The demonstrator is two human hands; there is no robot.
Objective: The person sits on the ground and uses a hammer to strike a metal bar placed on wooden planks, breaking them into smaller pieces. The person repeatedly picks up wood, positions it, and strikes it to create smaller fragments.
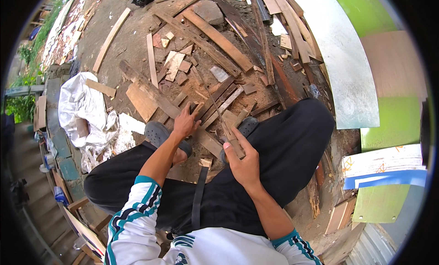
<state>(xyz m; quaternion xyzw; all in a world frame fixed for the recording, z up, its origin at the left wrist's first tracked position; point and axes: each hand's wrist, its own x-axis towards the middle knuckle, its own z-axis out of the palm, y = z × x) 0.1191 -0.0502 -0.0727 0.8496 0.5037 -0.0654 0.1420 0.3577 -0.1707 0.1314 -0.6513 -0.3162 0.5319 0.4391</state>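
Note:
In my right hand [243,162] is a long-bladed tool [238,147], my fingers closed round its wooden handle. Its narrow blade points up and away, nearly edge-on, so I cannot tell if it is a knife or a saw. A weathered wooden plank [155,96] slants from the upper left down between my feet. My left hand [184,124] grips this plank near its middle, the index finger stretched along it and the others bent. Grey clogs [157,133] are on my feet, close to the plank on either side.
Wood offcuts [174,65] and longer boards [219,38] litter the dirt beyond my feet, near a flat stone [208,12]. A white sack [82,102] slumps against a block wall on the left. White and green sheets [350,59] line the right side.

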